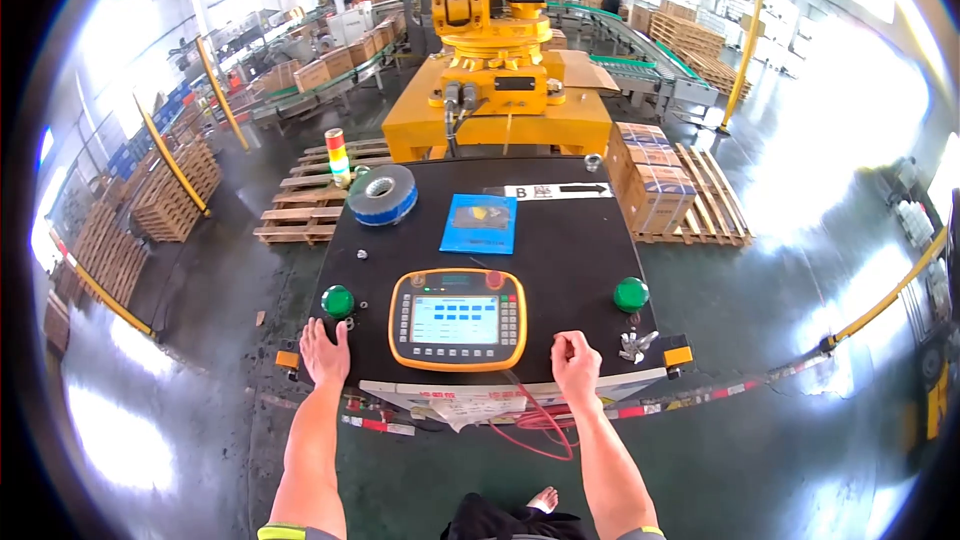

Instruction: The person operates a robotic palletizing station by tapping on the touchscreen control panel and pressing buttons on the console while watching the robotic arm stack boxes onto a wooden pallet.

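Note:
My left hand (325, 352) lies flat at the left front edge of a black-topped cabinet (560, 240), fingers stretched out, just below a green push button (338, 301). My right hand (575, 365) is curled into a loose fist near the front edge, with nothing showing in it. Between the two hands lies an orange-framed teach pendant (458, 320), its screen lit and its red stop button at the upper right. Neither hand touches it. A second green button (631, 295) and a small pile of metal pieces (637, 345) sit to the right of my right hand.
Behind the pendant are a blue booklet (479, 224) and a tape roll (383, 196). A yellow robot arm (495, 40) stands beyond the cabinet, with pallets (300, 202) and cartons (655, 180) beside it. A red cable (540, 430) hangs in front. Yellow posts (742, 60) stand around.

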`<state>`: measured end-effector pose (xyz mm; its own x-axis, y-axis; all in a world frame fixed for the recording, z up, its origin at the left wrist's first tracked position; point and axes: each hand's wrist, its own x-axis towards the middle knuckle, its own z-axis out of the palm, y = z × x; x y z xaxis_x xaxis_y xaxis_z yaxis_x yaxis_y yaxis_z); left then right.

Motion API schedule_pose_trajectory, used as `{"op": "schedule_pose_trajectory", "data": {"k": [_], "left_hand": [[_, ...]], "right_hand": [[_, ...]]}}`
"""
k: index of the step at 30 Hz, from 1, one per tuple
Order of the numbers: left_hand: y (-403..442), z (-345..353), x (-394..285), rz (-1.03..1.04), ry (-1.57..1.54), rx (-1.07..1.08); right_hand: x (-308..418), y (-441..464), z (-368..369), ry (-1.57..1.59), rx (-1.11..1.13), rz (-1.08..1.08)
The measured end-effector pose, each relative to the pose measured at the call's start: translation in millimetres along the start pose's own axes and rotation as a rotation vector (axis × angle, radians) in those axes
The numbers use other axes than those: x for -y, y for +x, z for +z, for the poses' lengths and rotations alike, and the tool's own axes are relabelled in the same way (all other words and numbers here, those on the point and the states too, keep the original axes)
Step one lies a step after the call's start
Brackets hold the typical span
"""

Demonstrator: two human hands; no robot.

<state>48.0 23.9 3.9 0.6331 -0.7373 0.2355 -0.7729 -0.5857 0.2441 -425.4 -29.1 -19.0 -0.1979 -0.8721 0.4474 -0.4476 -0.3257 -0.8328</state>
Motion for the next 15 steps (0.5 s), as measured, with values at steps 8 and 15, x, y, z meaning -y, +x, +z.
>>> {"op": "schedule_pose_trajectory", "data": {"k": [8,15], "left_hand": [[-0.5,-3.9,-1.7,-0.010,-0.027,0.013],[0.3,-2.6,-0.5,-0.018,-0.012,0.028]], "right_hand": [[-0.2,0.6,-0.4,0.009,0.022,-0.015],[1.6,0.7,-0.6,-0.002,0.016,-0.016]]}}
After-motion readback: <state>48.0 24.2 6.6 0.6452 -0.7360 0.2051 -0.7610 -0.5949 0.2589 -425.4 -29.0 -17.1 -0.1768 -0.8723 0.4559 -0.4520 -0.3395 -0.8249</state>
